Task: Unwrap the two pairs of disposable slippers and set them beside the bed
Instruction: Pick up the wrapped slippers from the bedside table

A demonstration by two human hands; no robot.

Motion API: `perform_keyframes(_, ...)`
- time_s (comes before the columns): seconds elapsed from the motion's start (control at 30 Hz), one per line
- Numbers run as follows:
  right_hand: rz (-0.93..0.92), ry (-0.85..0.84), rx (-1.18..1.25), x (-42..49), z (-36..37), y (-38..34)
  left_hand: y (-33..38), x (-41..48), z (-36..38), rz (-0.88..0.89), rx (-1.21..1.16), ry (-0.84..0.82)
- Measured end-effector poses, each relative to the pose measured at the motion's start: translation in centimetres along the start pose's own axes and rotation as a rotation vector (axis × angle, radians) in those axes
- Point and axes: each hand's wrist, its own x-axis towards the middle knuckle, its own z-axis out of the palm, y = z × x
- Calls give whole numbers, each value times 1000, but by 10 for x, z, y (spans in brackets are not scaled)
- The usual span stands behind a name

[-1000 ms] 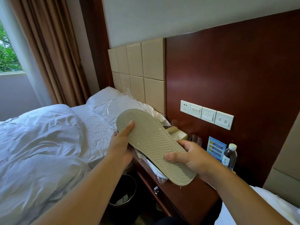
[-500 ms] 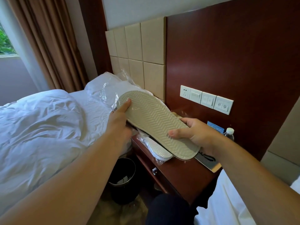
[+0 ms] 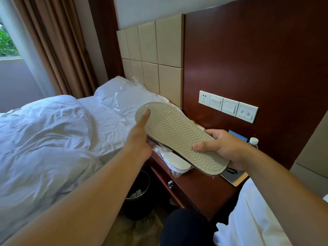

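The left hand (image 3: 140, 139) has slid its thumb further onto the toe end of the held slippers (image 3: 179, 137), pinching them sole up above the nightstand (image 3: 200, 185). The right hand (image 3: 221, 148) grips the near heel end. 1 wrapped pair (image 3: 175, 162) lies on the nightstand, right of the bed (image 3: 53, 139).

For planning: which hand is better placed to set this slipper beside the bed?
Likely left hand: it holds the slipper end nearest the bed; right hand is over the nightstand.
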Motion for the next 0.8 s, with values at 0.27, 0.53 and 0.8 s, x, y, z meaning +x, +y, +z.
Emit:
perform_keyframes(0.27, 52, -47, -10, -5, -19, 10, 1, 8, -3, -16, -95, 124)
perform_keyframes(0.53, 58, 71, 73, -12, -60, 22, -4, 39, -37, 39, 3, 273)
perform_keyframes(0.8, 14, 322, 380, 1, -77, 58, -85, 70, -10, -208, 91, 114)
